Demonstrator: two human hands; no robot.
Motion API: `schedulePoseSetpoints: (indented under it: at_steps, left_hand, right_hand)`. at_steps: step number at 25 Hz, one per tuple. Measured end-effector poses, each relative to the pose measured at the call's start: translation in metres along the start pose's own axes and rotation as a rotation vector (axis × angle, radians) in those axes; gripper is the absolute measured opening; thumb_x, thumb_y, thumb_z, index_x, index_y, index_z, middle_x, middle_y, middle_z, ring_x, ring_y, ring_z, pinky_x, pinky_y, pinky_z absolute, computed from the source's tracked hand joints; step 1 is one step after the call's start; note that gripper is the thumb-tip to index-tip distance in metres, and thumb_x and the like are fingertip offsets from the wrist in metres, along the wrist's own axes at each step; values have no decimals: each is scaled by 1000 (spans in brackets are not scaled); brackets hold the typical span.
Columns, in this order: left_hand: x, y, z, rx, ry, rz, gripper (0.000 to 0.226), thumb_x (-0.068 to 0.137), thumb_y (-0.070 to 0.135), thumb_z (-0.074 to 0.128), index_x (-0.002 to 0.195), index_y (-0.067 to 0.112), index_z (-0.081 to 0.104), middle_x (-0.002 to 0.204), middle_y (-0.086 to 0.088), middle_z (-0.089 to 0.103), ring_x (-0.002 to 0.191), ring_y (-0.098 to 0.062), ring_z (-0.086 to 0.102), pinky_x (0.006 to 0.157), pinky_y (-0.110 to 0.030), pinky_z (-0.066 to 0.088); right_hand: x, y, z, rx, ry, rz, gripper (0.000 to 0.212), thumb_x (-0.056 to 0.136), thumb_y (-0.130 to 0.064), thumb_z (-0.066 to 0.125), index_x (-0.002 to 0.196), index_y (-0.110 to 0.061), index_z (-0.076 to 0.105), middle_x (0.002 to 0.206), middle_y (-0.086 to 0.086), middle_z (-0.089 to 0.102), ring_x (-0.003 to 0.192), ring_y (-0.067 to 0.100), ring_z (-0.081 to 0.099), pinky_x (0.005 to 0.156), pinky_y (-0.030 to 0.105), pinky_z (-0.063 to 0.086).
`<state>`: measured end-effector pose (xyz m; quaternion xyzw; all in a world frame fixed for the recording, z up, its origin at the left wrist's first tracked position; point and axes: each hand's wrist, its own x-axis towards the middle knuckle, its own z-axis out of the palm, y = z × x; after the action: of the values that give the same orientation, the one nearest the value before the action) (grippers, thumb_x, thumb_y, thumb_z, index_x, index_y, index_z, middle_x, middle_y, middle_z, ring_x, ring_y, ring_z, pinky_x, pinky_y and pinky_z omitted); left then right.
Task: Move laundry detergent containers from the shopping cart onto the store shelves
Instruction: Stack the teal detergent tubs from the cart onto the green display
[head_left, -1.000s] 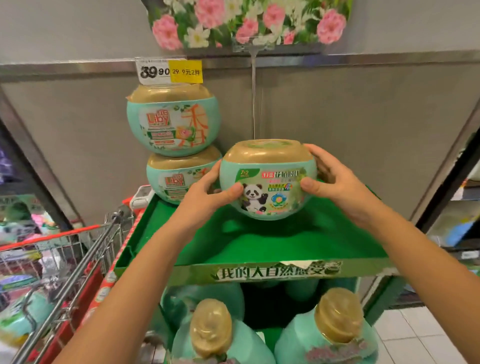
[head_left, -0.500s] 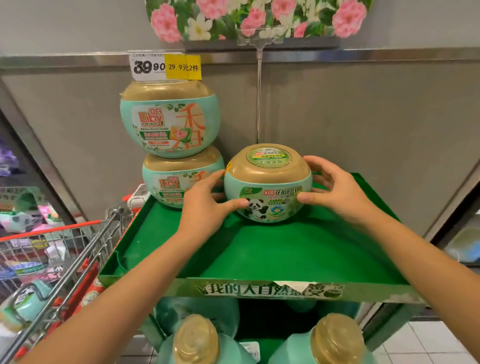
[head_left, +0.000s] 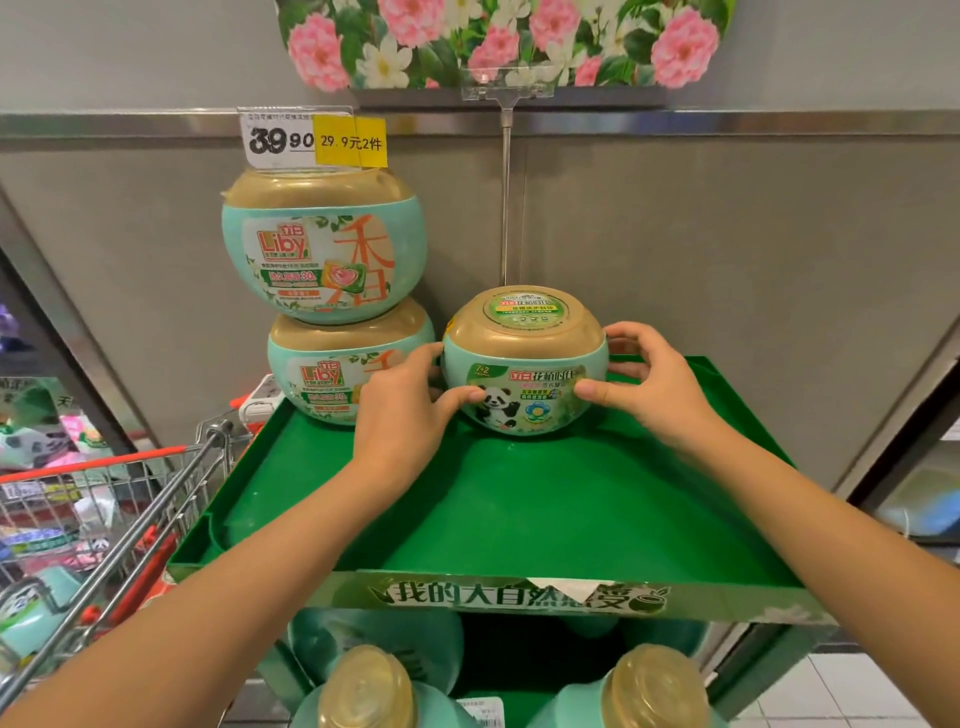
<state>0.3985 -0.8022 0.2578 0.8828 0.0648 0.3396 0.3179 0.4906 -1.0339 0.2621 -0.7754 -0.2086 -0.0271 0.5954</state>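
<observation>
We grip the panda-label detergent tub (head_left: 524, 374) with our left hand (head_left: 400, 415) and right hand (head_left: 649, 395), fingers curled round its sides. It stands upright at the back of the green shelf tray (head_left: 519, 519), just beside two stacked Liby tubs (head_left: 322, 249). Bare tray extends to the front lip and right edge. The shopping cart (head_left: 130, 493) adjoins the left edge.

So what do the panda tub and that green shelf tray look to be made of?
The panda tub looks plastic: smooth mint body under a glossy printed label, satin gold lid with soft highlights. The green shelf tray looks like matte printed cardboard; a torn white patch shows on its front lip.
</observation>
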Motion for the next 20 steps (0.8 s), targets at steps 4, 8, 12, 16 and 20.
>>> schedulePoseSetpoints:
  at_steps: [4,8,12,16,20]
  left_hand:
    - [-1,-1,1,-8,33,-36,59,69,43,81,118,15,62,95,-3,75,77,-11,69,77,-29,54]
    - [-1,-1,-3,94,58,-50,60,71,53,76,121,23,64,92,4,75,85,-14,70,75,-35,55]
    - [-3,0,-6,99,37,-72,60,72,54,75,122,24,61,94,6,74,88,-15,70,76,-39,55]
    - [-2,-1,-10,54,-30,-98,58,73,55,74,121,27,60,87,15,68,77,-5,66,73,-32,54]
    - [-6,-2,-21,-55,-93,-143,33,86,33,67,116,22,64,94,8,71,81,-8,67,80,-30,53]
  right_hand:
    - [-4,-1,2,-54,27,-5,63,68,-23,85,122,-26,52,123,-5,58,109,18,61,86,32,53]
    - [-9,-3,9,-87,64,-41,58,69,-27,84,116,-33,51,119,-10,58,106,15,61,86,29,52]
    - [-12,-6,14,-124,79,-42,58,72,-27,82,119,-33,50,121,-8,58,109,16,60,85,27,50]
    - [-15,-12,12,-205,52,12,67,76,-32,79,133,-26,46,132,-4,53,111,18,57,84,27,46]
    - [-32,-25,15,-258,206,17,64,80,-32,76,134,-22,45,126,-6,50,109,12,50,87,27,41]
